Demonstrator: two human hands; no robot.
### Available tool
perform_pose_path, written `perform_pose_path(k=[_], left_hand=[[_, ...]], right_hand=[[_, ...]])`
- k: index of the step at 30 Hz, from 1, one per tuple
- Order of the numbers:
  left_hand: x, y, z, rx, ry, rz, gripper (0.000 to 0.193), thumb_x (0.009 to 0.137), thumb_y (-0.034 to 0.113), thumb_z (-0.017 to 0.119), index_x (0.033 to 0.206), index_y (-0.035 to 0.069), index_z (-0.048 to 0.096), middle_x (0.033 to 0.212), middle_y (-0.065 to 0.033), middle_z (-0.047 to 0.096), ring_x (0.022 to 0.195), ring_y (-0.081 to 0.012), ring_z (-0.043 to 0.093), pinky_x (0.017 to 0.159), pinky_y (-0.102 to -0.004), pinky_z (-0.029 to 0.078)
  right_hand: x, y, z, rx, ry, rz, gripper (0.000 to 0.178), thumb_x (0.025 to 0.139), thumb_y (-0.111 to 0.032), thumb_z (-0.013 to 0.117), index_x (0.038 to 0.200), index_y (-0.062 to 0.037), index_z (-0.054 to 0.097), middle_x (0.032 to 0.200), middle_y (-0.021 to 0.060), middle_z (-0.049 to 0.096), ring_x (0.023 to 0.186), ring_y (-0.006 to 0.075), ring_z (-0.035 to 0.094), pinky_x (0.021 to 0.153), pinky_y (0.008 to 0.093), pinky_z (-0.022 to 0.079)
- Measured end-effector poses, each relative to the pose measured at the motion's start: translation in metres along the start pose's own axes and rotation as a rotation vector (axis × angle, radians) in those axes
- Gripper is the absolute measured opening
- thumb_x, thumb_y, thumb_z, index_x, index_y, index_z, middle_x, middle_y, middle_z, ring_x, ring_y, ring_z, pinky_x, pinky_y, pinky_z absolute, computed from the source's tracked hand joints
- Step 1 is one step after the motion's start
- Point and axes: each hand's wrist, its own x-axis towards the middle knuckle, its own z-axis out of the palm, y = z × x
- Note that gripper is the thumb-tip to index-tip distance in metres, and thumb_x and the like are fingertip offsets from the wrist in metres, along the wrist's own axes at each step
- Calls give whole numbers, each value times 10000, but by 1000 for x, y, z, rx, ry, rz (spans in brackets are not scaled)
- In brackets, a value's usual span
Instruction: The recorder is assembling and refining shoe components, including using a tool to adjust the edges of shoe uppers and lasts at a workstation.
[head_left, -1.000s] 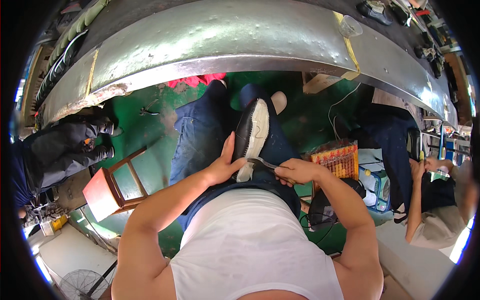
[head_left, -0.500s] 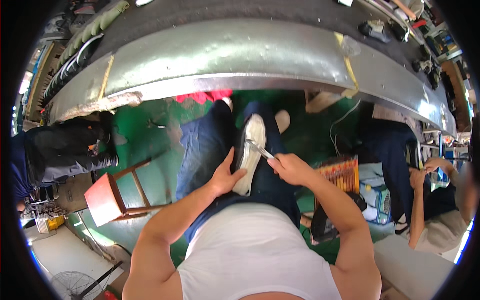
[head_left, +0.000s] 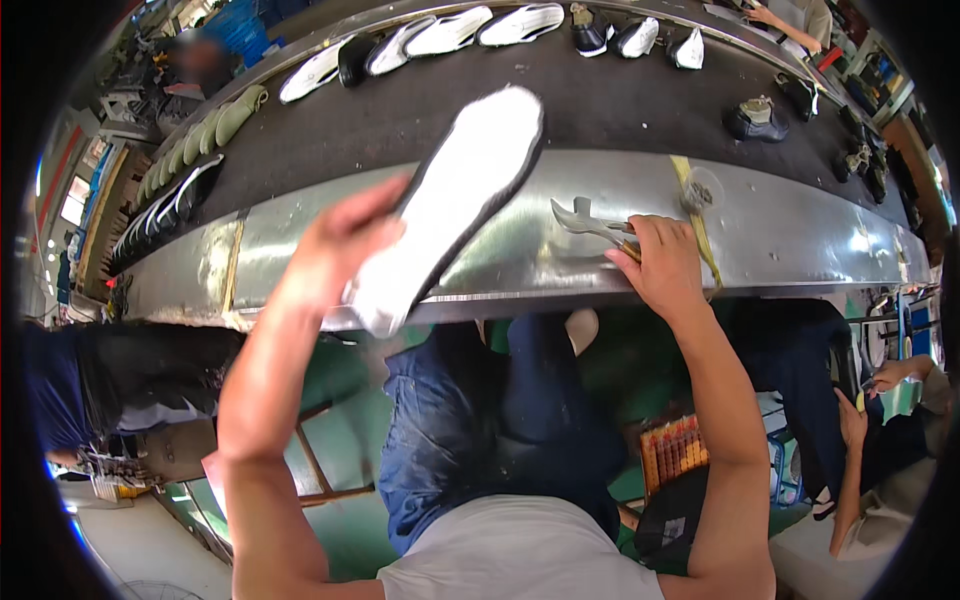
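Observation:
My left hand grips the side of a shoe, held tilted above the metal ledge with its white underside up and a dark edge around it. Slightly blurred, the shoe's wider end points away to the right. At the ledge on the right, my right hand closes round the handles of metal pincers. Their curved jaws point left, and a stubby knob sticks up beside them. Fingers hide most of the handles.
A shiny metal ledge borders a dark belt. White-bottomed shoes line its far side; a dark shoe sits at right. A clear round dish stands near my right hand. Another person's hands work at far right.
Both hands have risen from my lap to the ledge. The shoe has gone up and left with my left hand, and the pincers have moved right and away, off the shoe's underside.

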Motion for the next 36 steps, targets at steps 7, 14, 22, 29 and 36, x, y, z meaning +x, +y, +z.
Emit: perform_pose_path(k=[7, 14, 22, 29, 36], left_hand=[[255, -32, 14, 1807, 293, 582, 577, 923, 208, 595, 1453, 56, 425, 1428, -172, 505, 1359, -433, 409, 1124, -481, 352], [276, -45, -6, 1085, 91, 648, 386, 916, 124, 554, 1292, 40, 548, 1312, -165, 592, 1245, -331, 534, 1074, -408, 410], [400, -116, -211, 1058, 792, 214, 591, 932, 524, 552, 1423, 198, 517, 1549, -323, 213, 1445, -457, 196, 1194, -466, 187], [467, -104, -189, 950, 827, -74, 822, 741, 837, 552, 1367, 306, 578, 1608, -233, 49, 1460, -444, 121, 1179, -506, 214], [500, -76, -214, 1112, 472, -252, 903, 775, 769, 593, 1438, 163, 505, 1483, -232, 382, 1343, -373, 443, 1090, -472, 386]], right_hand=[[-2, 8, 8, 174, -15, 165, 454, 788, -339, 755, 1074, -28, 588, 1022, 161, 623, 948, 378, 571, 842, 466, 431], [-4, 15, 5, 158, -87, 225, 481, 727, -305, 796, 1074, -49, 581, 1005, 143, 614, 936, 368, 569, 840, 467, 430], [1, 11, 5, 171, -139, 251, 525, 679, -336, 825, 1057, -59, 587, 995, 106, 604, 911, 324, 574, 817, 452, 434], [-2, 10, -1, 114, -217, 264, 528, 685, -369, 821, 1040, -53, 591, 1003, 120, 575, 859, 313, 559, 747, 444, 429], [5, 7, 3, 130, -212, 235, 531, 685, -358, 823, 1043, -41, 594, 980, 124, 586, 835, 314, 556, 734, 438, 427]])
